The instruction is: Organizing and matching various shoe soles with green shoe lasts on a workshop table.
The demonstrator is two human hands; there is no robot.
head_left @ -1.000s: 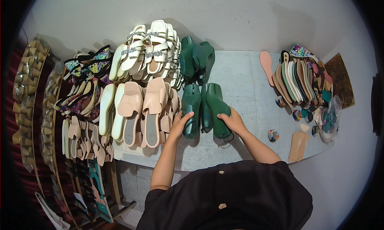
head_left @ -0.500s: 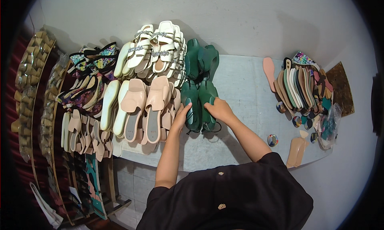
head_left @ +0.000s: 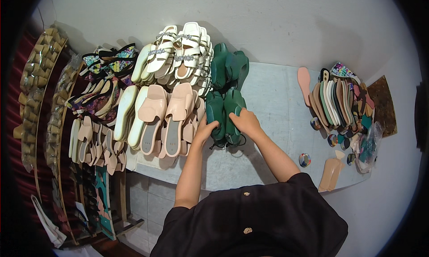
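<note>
A near pair of dark green shoe lasts point(head_left: 225, 114) stands side by side on the grey table, with dark cord loops at the near ends. My left hand point(head_left: 206, 129) presses against the left last's outer side, its thumb over the top and its other fingers hidden. Around the right last's outer side curls my right hand point(head_left: 246, 122), thumb on top. Just behind, another group of green lasts point(head_left: 230, 68) stands against the wall. Beige slide sandals point(head_left: 181, 106) sit close to my left hand, with white strapped sandals point(head_left: 187, 51) stacked beyond them.
Patterned wedge pieces point(head_left: 103, 96) and pale insoles point(head_left: 125, 111) fill the table's left part. A row of insoles point(head_left: 333, 100), a clear plastic bag point(head_left: 373, 145) and tan sole pieces point(head_left: 331, 172) lie at the right. Racks of wrapped heels point(head_left: 38, 82) stand far left.
The whole view has shifted slightly, with the lasts a little farther right in the picture. Both hands remain on the same near pair; my left thumb sits slightly lower on its last.
</note>
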